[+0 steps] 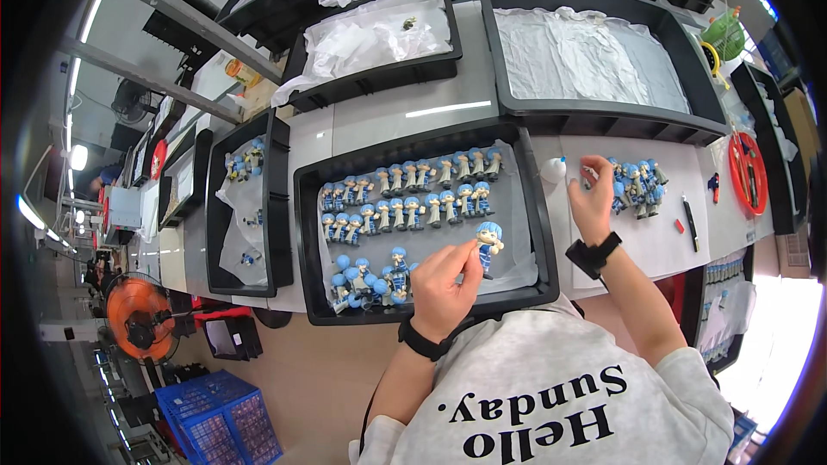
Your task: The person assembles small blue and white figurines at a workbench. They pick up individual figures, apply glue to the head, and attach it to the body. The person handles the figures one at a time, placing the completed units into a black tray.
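My left hand (445,287) pinches a small figurine (488,244) with blue hair between thumb and fingertips. It holds the figurine upright over the near right part of a black tray (532,207). In that tray, figurines of the same kind stand in two rows (405,211), and a loose heap of them (366,282) lies at its near left. My right hand (593,198) is raised with fingers curled and apart, and nothing shows between them. Just right of it, a cluster of blue-haired figurines (639,185) lies on a white sheet (577,245).
A white bottle (553,170) stands between the tray and my right hand. A black pen (691,222) and a red dish (748,174) lie farther right. Large lined trays (603,114) stand at the back. Another tray (280,207) sits left, above an orange fan (138,314).
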### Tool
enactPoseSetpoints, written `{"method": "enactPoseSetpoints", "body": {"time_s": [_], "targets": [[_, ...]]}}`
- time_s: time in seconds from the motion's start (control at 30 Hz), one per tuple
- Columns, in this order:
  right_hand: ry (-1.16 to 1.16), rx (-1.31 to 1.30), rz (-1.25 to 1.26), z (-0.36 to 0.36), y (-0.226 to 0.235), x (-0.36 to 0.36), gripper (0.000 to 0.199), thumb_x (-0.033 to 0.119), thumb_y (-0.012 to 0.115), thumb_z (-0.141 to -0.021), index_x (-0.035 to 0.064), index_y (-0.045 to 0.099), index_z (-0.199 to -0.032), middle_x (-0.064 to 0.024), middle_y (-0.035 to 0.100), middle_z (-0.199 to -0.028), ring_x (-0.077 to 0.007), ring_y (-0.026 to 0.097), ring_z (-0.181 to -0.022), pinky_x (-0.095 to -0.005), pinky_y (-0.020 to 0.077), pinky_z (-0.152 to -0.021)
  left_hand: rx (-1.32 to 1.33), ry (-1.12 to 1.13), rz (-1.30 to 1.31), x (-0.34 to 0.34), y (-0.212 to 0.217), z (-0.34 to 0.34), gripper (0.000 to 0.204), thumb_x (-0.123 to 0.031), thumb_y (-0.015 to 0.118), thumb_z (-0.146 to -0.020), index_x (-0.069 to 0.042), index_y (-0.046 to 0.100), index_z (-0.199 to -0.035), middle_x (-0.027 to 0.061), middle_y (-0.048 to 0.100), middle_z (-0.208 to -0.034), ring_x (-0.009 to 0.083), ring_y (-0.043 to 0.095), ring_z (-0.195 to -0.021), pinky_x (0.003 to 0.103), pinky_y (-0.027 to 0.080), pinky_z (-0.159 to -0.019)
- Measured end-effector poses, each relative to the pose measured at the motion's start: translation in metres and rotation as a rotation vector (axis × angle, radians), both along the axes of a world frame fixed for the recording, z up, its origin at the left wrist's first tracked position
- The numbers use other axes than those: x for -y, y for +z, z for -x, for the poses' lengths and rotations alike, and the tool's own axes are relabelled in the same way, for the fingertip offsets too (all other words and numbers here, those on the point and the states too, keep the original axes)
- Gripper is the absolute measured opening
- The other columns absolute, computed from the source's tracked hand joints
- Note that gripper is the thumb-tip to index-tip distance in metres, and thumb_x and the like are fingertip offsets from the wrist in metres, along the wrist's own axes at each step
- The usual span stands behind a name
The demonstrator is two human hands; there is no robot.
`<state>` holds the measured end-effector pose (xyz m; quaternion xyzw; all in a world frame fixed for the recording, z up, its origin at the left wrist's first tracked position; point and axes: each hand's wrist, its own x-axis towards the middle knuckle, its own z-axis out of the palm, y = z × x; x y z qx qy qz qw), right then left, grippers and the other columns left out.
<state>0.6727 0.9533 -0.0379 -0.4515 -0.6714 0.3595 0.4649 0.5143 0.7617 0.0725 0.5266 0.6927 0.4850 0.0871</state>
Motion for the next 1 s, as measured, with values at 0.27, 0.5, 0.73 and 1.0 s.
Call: {"method": "enactPoseSetpoints", "body": {"time_s": [0.27,0.5,0.73,1.0], "targets": [[0.609,-0.07,-0.199,0.014,0.101,0.082,0.032,0.0,0.072,-0.066,0.0021,0.054,-0.091,-0.0157,0.053,-0.112,-0.0278,0.057,-0.099,-0.0335,0.0483,-0.083,-0.116,-0.052,-0.05,-0.005,-0.008,-0.003,0.015,0.003,0.059,-0.075,0.002,0.064,-0.089,0.0109,0.06,-0.066,0.0215,0.056,-0.054,0.028,0.042,-0.048],[0.616,-0.094,-0.299,0.024,0.097,0.09,0.023,0.002,0.073,-0.067,0.0017,0.057,-0.083,-0.0156,0.057,-0.105,-0.029,0.06,-0.095,-0.0322,0.0536,-0.074,-0.156,-0.025,-0.103,-0.003,-0.006,-0.008,0.017,0.003,0.06,-0.075,0.003,0.062,-0.091,0.0114,0.061,-0.069,0.0232,0.057,-0.056,0.03,0.044,-0.05],[0.638,-0.036,-0.532,0.024,0.102,0.083,0.023,0.001,0.073,-0.067,0.0014,0.056,-0.082,-0.0145,0.057,-0.099,-0.0296,0.06,-0.095,-0.0336,0.0542,-0.073,-0.149,-0.016,-0.152,-0.003,-0.011,-0.009,0.017,0.004,0.06,-0.074,0.004,0.062,-0.092,0.012,0.061,-0.07,0.0235,0.058,-0.056,0.03,0.045,-0.05],[0.666,0.01,-0.63,0.023,0.099,0.075,0.023,0.0,0.07,-0.066,-0.0009,0.057,-0.085,-0.0139,0.058,-0.096,-0.0304,0.061,-0.093,-0.0339,0.0553,-0.071,-0.092,-0.024,-0.143,-0.003,-0.014,-0.012,0.017,0.004,0.06,-0.075,0.004,0.062,-0.091,0.0127,0.061,-0.07,0.024,0.058,-0.056,0.03,0.044,-0.05]]}}
